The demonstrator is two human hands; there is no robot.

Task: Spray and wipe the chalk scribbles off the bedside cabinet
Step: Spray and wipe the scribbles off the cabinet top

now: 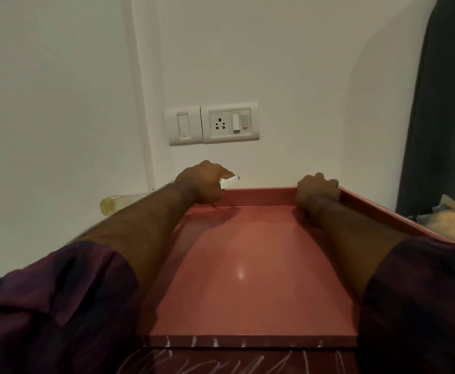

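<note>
White wall behind, both hands at cabinet rear rim: left hand fisted round spray bottle, right hand gripping rim; chalk scribbles on front untouched, so next aim nozzle there.

The left forearm hides most of the spray bottle.

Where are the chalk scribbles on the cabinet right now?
In the head view, the chalk scribbles run along the cabinet's front edge and front face, at the bottom centre, below the glossy top.
</note>
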